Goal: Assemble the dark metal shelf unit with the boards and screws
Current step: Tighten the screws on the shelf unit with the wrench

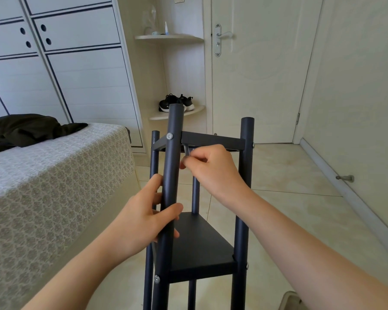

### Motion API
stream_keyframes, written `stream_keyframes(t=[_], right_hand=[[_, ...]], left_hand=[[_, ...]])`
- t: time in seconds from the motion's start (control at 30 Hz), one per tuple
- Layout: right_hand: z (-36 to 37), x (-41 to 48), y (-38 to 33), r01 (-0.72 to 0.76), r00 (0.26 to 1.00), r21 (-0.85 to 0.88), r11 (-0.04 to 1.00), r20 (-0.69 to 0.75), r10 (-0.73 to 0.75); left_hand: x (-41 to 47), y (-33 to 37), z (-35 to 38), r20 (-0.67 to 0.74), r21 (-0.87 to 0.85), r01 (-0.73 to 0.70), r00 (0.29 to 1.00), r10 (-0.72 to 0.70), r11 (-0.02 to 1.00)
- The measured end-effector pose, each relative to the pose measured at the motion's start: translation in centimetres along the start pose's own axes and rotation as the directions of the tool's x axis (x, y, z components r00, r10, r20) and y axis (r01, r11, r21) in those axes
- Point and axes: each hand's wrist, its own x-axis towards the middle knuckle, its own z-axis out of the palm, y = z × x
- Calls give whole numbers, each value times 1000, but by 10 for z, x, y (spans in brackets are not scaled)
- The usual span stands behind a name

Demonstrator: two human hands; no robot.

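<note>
Your left hand (143,220) is wrapped round the near left post (174,153) of the shelf unit (244,198), thumb across the front and fingers curled behind it; your right hand (213,168) is closed in a pinch on a small metal key (187,151), held just under the top board (213,140) and close beside that same post; the key's tip is hidden by the post. The unit stands straight in front of you, just right of the bed (54,175), over the tiled floor (289,209); the lower board (202,245) sits between the four posts below your hands; a silver screw (169,136) shows on the held post at the top board's level. A dark garment (25,128) lies on the bed; a closed door (255,74) is beyond.
</note>
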Motion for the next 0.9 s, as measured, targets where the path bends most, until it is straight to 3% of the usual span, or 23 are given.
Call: stream_keyframes(t=[0.4, 0.9], right_hand=[[11, -2, 7, 63, 997, 2, 998, -46, -63], [51, 13, 20, 110, 958, 8, 994, -269, -104]], left_hand=[[0, -4, -5, -6, 26, 0, 1000, 0, 1000], [-2, -2, -12, -12, -6, 41, 999, -41, 999]])
